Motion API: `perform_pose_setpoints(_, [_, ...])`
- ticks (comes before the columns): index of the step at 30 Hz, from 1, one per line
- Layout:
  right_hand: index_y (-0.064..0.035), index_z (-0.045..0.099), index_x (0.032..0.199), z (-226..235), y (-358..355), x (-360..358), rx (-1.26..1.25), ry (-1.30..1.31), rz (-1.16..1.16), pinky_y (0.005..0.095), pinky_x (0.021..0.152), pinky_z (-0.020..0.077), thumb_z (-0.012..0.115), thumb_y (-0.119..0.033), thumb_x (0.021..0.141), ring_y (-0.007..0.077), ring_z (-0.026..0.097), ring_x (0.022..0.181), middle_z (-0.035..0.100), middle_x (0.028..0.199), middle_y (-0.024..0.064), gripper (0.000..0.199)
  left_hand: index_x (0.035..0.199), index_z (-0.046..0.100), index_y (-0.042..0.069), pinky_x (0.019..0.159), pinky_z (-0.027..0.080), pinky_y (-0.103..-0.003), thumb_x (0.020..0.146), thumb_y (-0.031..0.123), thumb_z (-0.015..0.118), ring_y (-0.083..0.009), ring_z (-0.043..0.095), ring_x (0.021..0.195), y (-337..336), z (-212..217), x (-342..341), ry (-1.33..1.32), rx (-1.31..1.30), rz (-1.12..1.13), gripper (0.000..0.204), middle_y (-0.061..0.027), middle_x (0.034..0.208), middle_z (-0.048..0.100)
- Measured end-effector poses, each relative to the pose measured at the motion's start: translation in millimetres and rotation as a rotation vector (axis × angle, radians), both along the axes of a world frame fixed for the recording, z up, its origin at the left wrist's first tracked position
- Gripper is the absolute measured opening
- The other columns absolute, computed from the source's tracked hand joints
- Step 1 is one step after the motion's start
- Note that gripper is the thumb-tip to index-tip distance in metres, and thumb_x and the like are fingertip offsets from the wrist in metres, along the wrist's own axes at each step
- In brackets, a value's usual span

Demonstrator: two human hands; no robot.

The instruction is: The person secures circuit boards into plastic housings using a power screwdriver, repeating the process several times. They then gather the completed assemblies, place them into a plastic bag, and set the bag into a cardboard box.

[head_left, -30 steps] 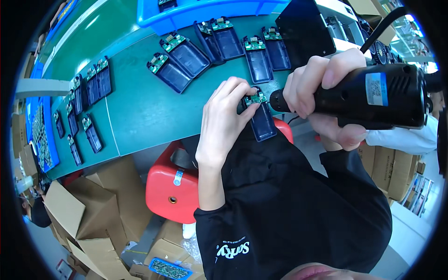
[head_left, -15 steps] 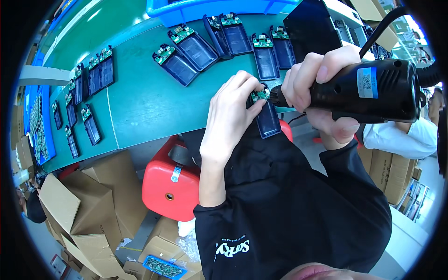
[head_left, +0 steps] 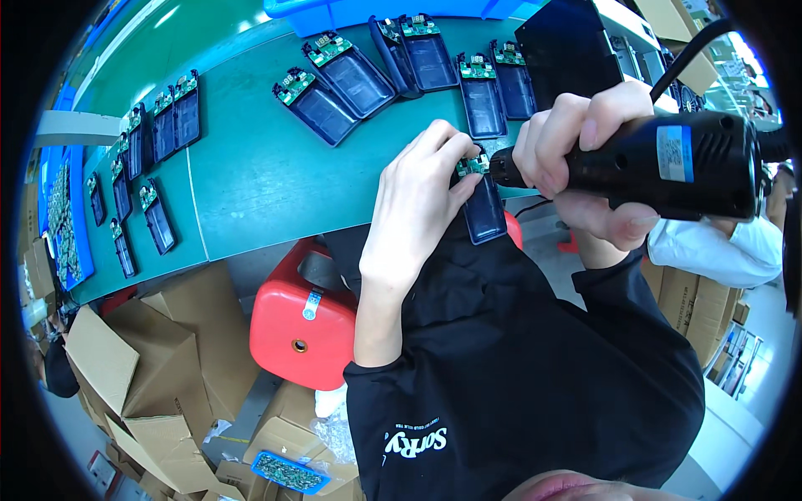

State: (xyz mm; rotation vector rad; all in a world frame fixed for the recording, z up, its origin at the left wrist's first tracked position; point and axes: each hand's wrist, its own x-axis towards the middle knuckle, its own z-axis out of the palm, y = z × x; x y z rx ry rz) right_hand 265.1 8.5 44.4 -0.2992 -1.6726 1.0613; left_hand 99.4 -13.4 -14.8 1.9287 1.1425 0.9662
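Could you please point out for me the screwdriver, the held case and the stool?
Screwdriver (head_left: 712,167), head view: rear part of its black body.
Held case (head_left: 484,213), head view: its dark shell, beyond the green board.
Stool (head_left: 326,344), head view: its red seat.

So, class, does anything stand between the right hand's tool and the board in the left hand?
Nothing visible: the tool in the right hand points at the board, and the left hand grips from the opposite side. Whether tool and board touch is unclear.

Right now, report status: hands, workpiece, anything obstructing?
Left fingers hold dark casing at circuit board; right fingers grip black driver, nose at board; other casings beyond.
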Motion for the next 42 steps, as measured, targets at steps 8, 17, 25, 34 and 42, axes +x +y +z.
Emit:
perform_pose_setpoints(8, [-0.0086,0.039,0.103,-2.2,3.9,-0.1,0.042,-0.016,0.048,0.0246,0.048,0.0421,0.066,-0.067,0.079,0.0114,0.047,0.049,0.048,0.066,0.0033,0.069,0.091,0.06,0.003,0.071,0.05,-0.036,0.071,0.0,0.075,-0.0307,0.062,0.082,2.5,1.7,-1.4,0.008,-0.034,-0.021,0.026,-0.0106,0.09,0.057])
perform_pose_setpoints(17, [-0.0088,0.042,0.104,2.5,6.4,15.9,0.09,0.192,0.03,0.0228,0.047,0.0442,0.067,-0.065,0.079,0.0108,0.048,0.049,0.049,0.067,0.0019,0.066,0.093,0.058,0.004,0.071,0.05,-0.038,0.075,0.004,0.073,-0.0302,0.061,0.084,7.9,5.1,0.0,0.081,0.134,-0.035,0.023,-0.0105,0.093,0.057])
perform_pose_setpoints(25, [-0.0084,0.042,0.112,32.4,-14.4,81.6,0.168,0.215,0.004,0.0253,0.049,0.0431,0.072,-0.065,0.075,0.0125,0.05,0.053,0.05,0.074,0.003,0.074,0.096,0.065,0.004,0.074,0.053,-0.039,0.077,0.013,0.073,-0.0321,0.065,0.085,89.1,22.3,12.4,0.291,0.524,0.148,0.022,-0.0111,0.096,0.066])
perform_pose_setpoints(34, [-0.006,0.04,0.111,28.2,-25.4,103.3,0.141,0.246,-0.152,0.0276,0.042,0.0439,0.058,-0.062,0.087,0.0156,0.047,0.047,0.048,0.068,0.009,0.063,0.094,0.068,0.004,0.075,0.054,-0.038,0.081,0.014,0.069,-0.0326,0.066,0.085,100.1,31.9,5.2,0.31,0.609,0.113,0.016,-0.0113,0.099,0.068])
perform_pose_setpoints(42, [-0.0057,0.038,0.109,49.5,-50.0,84.0,-0.169,0.452,-1.001,0.0292,0.035,0.0433,0.054,-0.058,0.092,0.0185,0.044,0.04,0.047,0.062,0.0115,0.057,0.109,0.067,0.008,0.089,0.049,-0.039,0.087,0.008,0.062,-0.0309,0.061,0.105,96.9,56.2,-187.2,0.669,0.527,0.461,0.023,-0.0124,0.113,0.065])
